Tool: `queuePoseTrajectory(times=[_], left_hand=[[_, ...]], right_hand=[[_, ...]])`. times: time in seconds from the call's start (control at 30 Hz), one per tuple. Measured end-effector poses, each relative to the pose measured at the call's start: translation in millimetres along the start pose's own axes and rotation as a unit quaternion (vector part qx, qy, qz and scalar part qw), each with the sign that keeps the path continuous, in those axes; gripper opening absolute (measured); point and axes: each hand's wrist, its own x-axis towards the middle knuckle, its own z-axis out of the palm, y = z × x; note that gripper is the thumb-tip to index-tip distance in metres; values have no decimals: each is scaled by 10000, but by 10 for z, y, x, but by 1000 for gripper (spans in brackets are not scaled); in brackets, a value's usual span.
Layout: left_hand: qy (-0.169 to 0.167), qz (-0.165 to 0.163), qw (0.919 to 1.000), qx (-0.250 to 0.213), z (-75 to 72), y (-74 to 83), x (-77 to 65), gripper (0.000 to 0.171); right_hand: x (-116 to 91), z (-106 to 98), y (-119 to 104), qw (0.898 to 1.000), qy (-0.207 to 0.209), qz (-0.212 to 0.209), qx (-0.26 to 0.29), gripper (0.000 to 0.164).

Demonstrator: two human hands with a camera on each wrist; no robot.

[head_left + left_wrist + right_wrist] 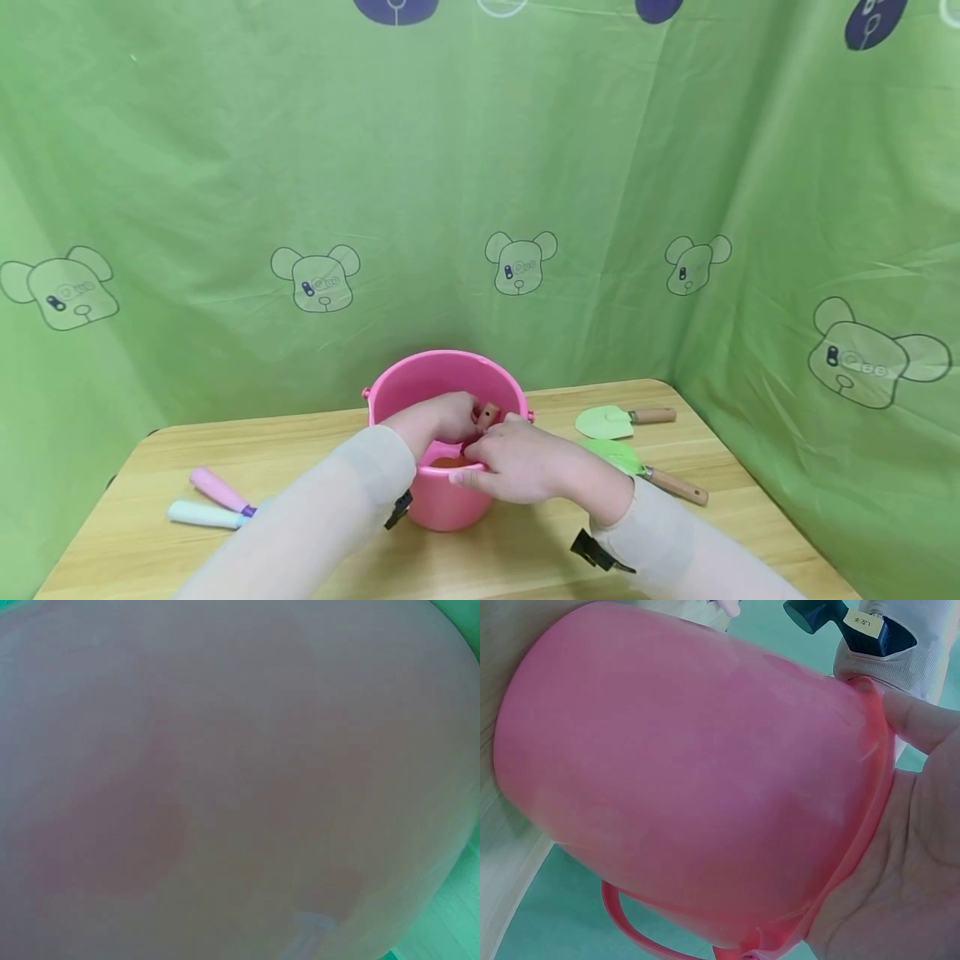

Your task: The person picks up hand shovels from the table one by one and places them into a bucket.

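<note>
A pink bucket (446, 500) stands on the wooden table. My left hand (453, 415) reaches over its rim, fingers at a brown wooden handle (489, 414) with a hole in its end; the tool's head is hidden in the bucket. My right hand (517, 462) holds the near right rim, thumb outside and fingers inside. In the right wrist view that hand (907, 847) lies along the rim of the bucket (690, 765). Something orange (450, 461) shows inside the bucket. A blurred, pinkish surface (240, 780) fills most of the left wrist view.
Right of the bucket lie a pale green trowel (606, 422) and a brighter green one (615, 454), both wooden-handled. On the left are a pink handle (217, 490) and a pale blue handle (204, 514), partly behind my left sleeve. Green curtains (450, 167) surround the table (300, 446).
</note>
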Motion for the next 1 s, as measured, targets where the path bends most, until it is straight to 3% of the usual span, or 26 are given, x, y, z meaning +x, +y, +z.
queuePoseTrajectory(times=[1.0], left_hand=[[-61, -194, 9996, 194, -12, 6, -31, 4]], right_hand=[[8, -3, -3, 10000, -57, 29, 26, 45]])
